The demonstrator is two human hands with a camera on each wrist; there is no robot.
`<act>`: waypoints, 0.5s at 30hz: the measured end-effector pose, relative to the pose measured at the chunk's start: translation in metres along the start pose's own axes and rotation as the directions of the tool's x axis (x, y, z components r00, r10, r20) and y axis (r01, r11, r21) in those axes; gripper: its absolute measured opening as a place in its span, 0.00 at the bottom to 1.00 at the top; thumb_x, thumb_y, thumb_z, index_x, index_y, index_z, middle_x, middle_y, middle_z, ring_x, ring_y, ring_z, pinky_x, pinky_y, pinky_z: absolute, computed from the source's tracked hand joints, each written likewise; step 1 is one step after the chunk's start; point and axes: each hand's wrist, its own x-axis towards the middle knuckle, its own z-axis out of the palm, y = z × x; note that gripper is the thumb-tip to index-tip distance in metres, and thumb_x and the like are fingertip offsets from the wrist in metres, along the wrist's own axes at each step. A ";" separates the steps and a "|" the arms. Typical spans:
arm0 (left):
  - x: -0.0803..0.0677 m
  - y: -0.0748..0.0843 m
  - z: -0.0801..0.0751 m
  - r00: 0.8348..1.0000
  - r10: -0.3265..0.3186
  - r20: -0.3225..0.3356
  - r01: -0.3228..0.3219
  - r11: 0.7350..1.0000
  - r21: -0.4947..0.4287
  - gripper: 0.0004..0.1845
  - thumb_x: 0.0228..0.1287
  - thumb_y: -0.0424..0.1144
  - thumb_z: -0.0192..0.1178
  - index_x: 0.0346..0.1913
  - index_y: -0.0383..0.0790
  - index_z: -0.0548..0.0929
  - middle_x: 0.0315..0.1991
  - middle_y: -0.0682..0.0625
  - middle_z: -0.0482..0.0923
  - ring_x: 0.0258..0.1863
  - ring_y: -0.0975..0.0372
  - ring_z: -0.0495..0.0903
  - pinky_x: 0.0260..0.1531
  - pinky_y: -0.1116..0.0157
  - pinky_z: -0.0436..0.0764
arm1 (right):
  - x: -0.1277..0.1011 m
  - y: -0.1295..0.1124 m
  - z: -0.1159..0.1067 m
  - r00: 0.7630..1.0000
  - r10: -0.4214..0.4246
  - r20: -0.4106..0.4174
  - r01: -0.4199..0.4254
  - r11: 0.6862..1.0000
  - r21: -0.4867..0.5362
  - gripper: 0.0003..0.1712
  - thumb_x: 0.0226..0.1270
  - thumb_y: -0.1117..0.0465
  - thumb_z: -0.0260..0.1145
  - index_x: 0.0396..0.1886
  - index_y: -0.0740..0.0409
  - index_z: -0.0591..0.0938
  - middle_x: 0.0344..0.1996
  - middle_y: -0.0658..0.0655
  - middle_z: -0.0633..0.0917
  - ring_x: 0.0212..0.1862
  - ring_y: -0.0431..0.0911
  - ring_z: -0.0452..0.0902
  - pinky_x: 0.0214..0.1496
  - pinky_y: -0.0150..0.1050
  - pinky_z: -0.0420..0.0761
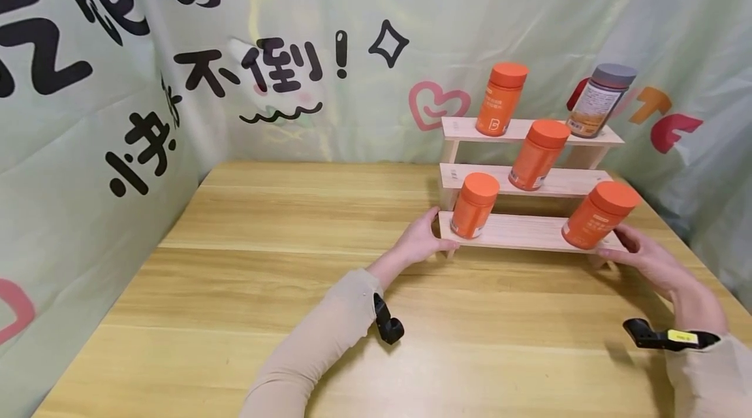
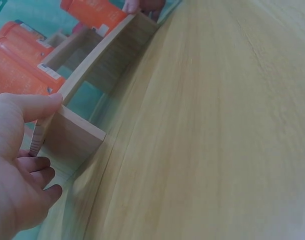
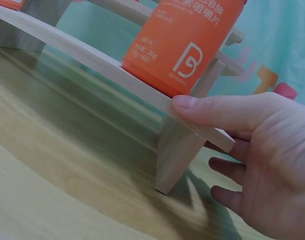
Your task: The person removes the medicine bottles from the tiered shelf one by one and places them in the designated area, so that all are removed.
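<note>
A three-tier wooden display shelf [image 1: 523, 230] stands at the right of the table. My left hand [image 1: 420, 240] grips the left end of its lowest board, thumb along the front edge; the left wrist view shows that board end [image 2: 77, 132] close up. At the opposite end, my right hand [image 1: 649, 261] pinches the board, its thumb just below an orange bottle [image 3: 182, 47]. That tier bears two orange bottles, left [image 1: 474, 206] and right [image 1: 600, 215]. Another orange bottle [image 1: 539, 155] is on the middle board. Up top are an orange bottle [image 1: 502, 99] and a grey-lidded bottle [image 1: 602, 101].
The wood-grain table [image 1: 282, 261] stretches left and toward the front. A pale printed cloth [image 1: 352, 111] with black characters and hearts hangs behind and along the sides, close behind the shelf. Black wrist cameras sit on the left wrist [image 1: 388, 321] and right wrist [image 1: 652, 334].
</note>
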 end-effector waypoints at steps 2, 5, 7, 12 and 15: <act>-0.001 -0.001 -0.003 1.000 -0.006 0.001 0.006 1.000 0.000 0.48 0.50 0.45 0.71 0.71 0.38 0.56 0.68 0.45 0.61 0.65 0.56 0.61 0.62 0.59 0.63 | 0.000 -0.001 0.001 1.000 -0.002 0.002 0.002 1.000 -0.002 0.45 0.71 0.57 0.53 0.70 0.70 0.34 0.68 0.71 0.31 0.70 0.55 0.23 0.68 0.55 0.29; -0.003 -0.002 -0.009 1.000 -0.004 0.004 0.004 1.000 -0.007 0.48 0.49 0.45 0.71 0.71 0.37 0.56 0.68 0.45 0.60 0.66 0.56 0.60 0.63 0.58 0.62 | 0.001 -0.002 0.004 1.000 0.000 0.009 0.000 1.000 0.014 0.46 0.71 0.57 0.54 0.70 0.70 0.34 0.68 0.71 0.31 0.70 0.54 0.22 0.69 0.51 0.29; -0.005 -0.004 -0.012 1.000 -0.003 0.004 0.003 1.000 -0.017 0.48 0.49 0.44 0.71 0.71 0.36 0.56 0.68 0.45 0.60 0.66 0.55 0.59 0.63 0.58 0.62 | 0.001 -0.004 0.005 1.000 -0.001 0.013 0.001 1.000 0.005 0.46 0.70 0.58 0.54 0.70 0.70 0.35 0.68 0.72 0.32 0.70 0.55 0.23 0.70 0.44 0.30; -0.012 -0.011 -0.020 1.000 -0.008 0.005 0.008 0.999 -0.051 0.49 0.48 0.44 0.71 0.71 0.37 0.55 0.68 0.45 0.59 0.66 0.55 0.59 0.63 0.58 0.61 | 0.003 -0.009 0.011 0.999 -0.028 0.023 0.029 0.998 -0.058 0.44 0.69 0.60 0.56 0.70 0.72 0.39 0.68 0.77 0.39 0.68 0.67 0.31 0.68 0.28 0.43; -0.016 -0.016 -0.026 1.000 0.002 0.001 -0.002 0.997 -0.072 0.50 0.48 0.43 0.71 0.71 0.36 0.55 0.68 0.45 0.59 0.66 0.55 0.59 0.63 0.58 0.61 | 0.004 -0.012 0.015 0.999 -0.037 0.023 0.038 0.996 -0.084 0.44 0.68 0.60 0.57 0.69 0.74 0.42 0.67 0.79 0.42 0.66 0.72 0.36 0.53 0.13 0.53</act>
